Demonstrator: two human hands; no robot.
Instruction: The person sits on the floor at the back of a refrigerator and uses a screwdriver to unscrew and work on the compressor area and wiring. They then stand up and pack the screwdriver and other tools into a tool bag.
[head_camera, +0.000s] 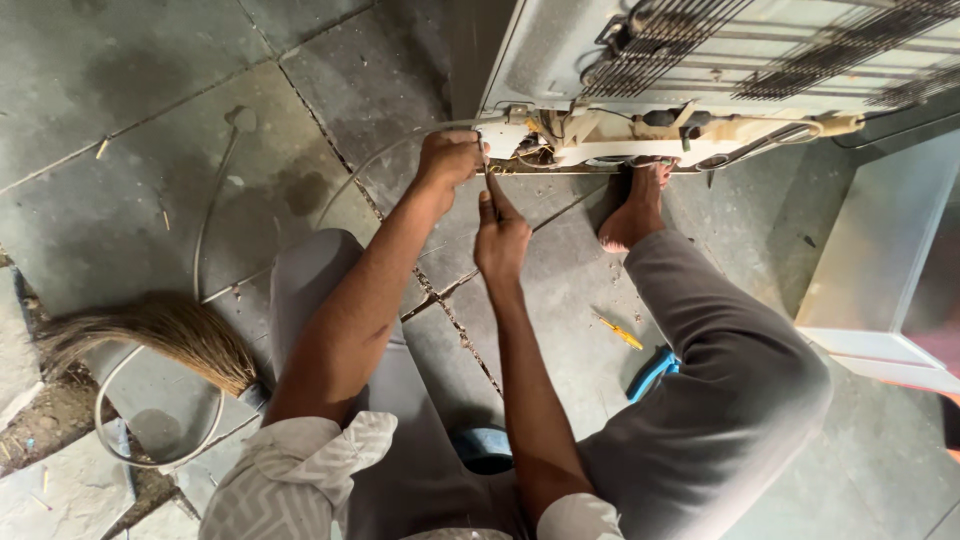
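On the stone floor, at the lower edge of a white appliance lying on its back side with its wire grille showing, both hands meet near the appliance's bottom left corner. The left hand is closed in a fist around a white cable right where it enters the cream-coloured base strip. The right hand sits just below and beside it, fingers narrowed around a thin tool whose tip points up at the same corner; what kind of tool it is cannot be told.

The person's bare foot is pressed against the base strip just right of the hands, with the bent knee in grey trousers filling the floor to the right. The cable runs from the fist down across the floor and loops near its left edge, beside a straw broom. A small yellow tool lies on the floor between the right forearm and the right leg, and something blue shows just under that leg. A dark round object sits between the thighs, partly hidden. A white panel stands at the right edge.
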